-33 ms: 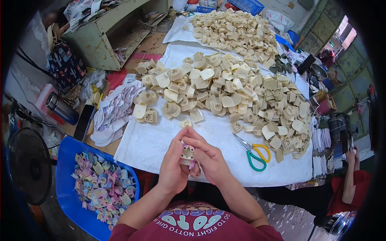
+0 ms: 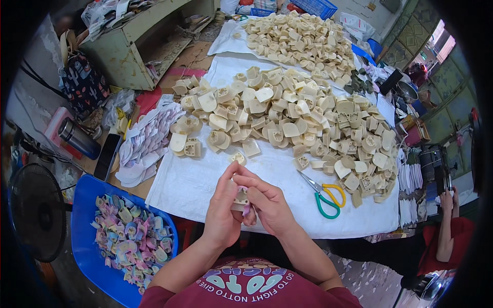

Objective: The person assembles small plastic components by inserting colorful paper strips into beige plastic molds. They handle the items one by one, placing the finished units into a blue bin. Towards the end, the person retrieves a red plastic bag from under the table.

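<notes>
Between my two hands is a small cream U-shaped block [image 2: 239, 200] with holes in its face. A pink soft covering [image 2: 246, 210] shows along its right side. My left hand [image 2: 221, 211] is closed round the block's left side. My right hand [image 2: 276, 208] grips it from the right, thumb bent over its face and fingertips meeting the left ones above. Part of the block is hidden by my fingers. Just beyond my fingertips, a loose cream block [image 2: 237, 157] lies on the white sheet [image 2: 185, 177]. Scissors [image 2: 328, 199] with green and yellow handles lie to the right.
A large heap of cream blocks [image 2: 287, 110] spreads across the table, another [image 2: 303, 43] behind it. At lower left, a blue basin [image 2: 84, 241] holds multicoloured covered pieces. Pale cut pieces [image 2: 146, 143], a phone [image 2: 108, 156] and a flask [image 2: 77, 137] line the left. Another person's arm [image 2: 447, 231] shows at right.
My right thumb and fingers have shifted slightly over the block, covering more of its face. The block has turned a little in my hands.
</notes>
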A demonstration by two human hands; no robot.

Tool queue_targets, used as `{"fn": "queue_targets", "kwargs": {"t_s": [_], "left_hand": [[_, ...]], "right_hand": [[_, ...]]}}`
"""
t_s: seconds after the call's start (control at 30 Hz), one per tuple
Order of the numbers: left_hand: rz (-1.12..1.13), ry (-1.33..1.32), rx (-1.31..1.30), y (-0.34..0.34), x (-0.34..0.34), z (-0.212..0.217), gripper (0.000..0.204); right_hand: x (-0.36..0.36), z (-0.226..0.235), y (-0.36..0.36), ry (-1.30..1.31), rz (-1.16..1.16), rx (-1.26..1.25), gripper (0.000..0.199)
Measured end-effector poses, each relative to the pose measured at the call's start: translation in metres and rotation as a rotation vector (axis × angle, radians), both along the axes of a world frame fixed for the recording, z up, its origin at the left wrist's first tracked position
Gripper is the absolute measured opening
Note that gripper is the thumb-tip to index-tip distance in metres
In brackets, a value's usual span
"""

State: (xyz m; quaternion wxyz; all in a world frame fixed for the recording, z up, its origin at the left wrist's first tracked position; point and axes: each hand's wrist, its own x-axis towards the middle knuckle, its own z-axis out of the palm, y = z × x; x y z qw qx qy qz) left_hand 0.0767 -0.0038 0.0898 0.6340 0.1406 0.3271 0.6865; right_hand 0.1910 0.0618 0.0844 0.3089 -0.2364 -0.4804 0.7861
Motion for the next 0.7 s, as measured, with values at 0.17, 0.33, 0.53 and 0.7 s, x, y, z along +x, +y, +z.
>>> {"fn": "queue_targets", "kwargs": {"t_s": [0.17, 0.33, 0.53, 0.7], "left_hand": [[0.017, 0.189, -0.093, 0.003, 0.000, 0.003, 0.054], [-0.074, 0.156, -0.023, 0.002, -0.010, 0.004, 0.058], [-0.174, -0.067, 0.056, 0.001, -0.015, 0.012, 0.067], [-0.283, -0.175, 0.189, -0.001, -0.023, -0.002, 0.086]], "right_hand": [[-0.003, 0.004, -0.001, -0.145, -0.003, -0.005, 0.036], [0.003, 0.006, 0.002, -0.263, -0.016, 0.588, 0.043], [0.013, 0.001, 0.016, -0.303, -0.011, 0.841, 0.046], [0.013, 0.009, 0.012, -0.071, 0.033, 0.538, 0.047]]}}
